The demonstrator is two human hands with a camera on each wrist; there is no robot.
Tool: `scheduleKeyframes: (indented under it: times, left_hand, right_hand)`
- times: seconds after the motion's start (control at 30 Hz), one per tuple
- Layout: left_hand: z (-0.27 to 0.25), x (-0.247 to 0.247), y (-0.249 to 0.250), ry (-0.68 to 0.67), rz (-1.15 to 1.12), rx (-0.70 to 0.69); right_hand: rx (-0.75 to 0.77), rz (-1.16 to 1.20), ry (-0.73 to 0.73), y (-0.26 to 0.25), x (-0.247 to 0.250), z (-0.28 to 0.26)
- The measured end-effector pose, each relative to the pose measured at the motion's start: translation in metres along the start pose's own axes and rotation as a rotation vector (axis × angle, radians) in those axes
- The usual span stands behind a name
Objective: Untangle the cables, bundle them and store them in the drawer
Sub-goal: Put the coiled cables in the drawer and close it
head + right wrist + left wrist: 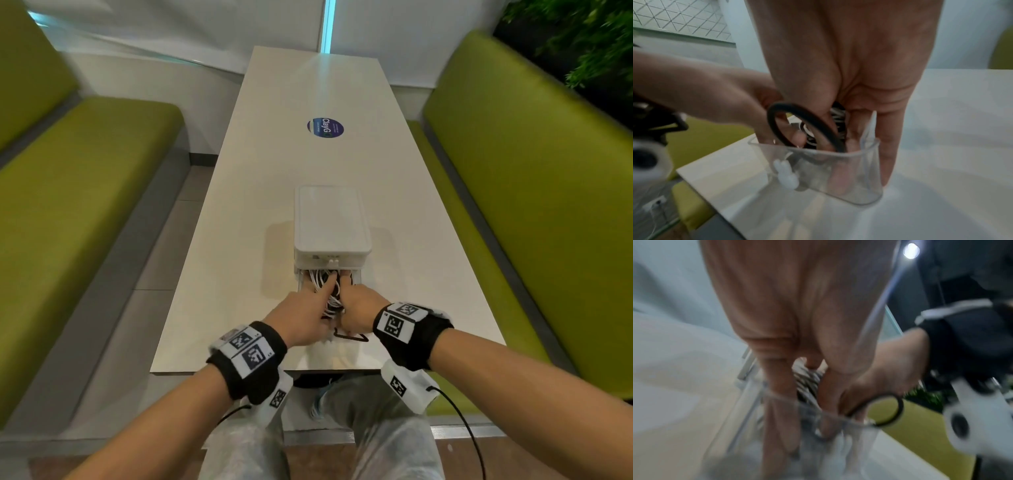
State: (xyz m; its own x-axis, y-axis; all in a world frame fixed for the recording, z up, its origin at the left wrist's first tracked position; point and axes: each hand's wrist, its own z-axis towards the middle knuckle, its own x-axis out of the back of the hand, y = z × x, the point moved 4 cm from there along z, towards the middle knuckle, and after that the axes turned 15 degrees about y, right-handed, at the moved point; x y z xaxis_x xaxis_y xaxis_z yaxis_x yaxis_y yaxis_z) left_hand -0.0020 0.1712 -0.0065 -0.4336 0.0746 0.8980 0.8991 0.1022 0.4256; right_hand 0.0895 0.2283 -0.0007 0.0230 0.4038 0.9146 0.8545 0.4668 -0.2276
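A clear plastic drawer is pulled out of a white drawer unit toward me. A bunch of white and black cables lies inside it. My left hand and right hand reach into the drawer side by side, fingers straight, and press down on the cables. In the right wrist view the right hand has its little finger outside the clear drawer wall. A black cable loop rises over the drawer's near edge between the hands. The left hand is blurred in its wrist view.
The unit stands on a long white table with a round blue sticker farther back. Green benches run along both sides. A small white rabbit-shaped knob sits on the drawer front. The table's near edge is just behind my wrists.
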Motion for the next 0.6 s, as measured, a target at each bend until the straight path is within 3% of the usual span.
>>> scheduleKeyframes:
  times: [0.1,0.23,0.37,0.43,0.53,0.6]
  left_hand:
    - [0.002,0.006,0.003,-0.065,0.003,-0.021]
    - [-0.002,0.007,0.01,0.013,0.197,-0.005]
    - [-0.007,0.013,0.022,0.195,0.311,0.02]
    - [-0.01,0.024,0.022,0.312,0.316,0.018]
    - [-0.01,0.047,0.01,0.41,0.185,0.045]
    - [-0.007,0.068,-0.001,0.551,0.045,0.053]
  right_hand:
    - [0.07,0.024,0.017,0.001,0.004,-0.007]
    - [0.26,-0.053,0.078,0.006,0.021,-0.031]
    - [0.326,0.031,0.02,0.021,0.02,-0.058]
    - [0.358,-0.009,0.1,0.024,0.016,-0.06]
    - [0.396,-0.011,0.25,0.021,0.019,-0.056]
    - [0.372,0.026,0.27,0.021,0.022,-0.051]
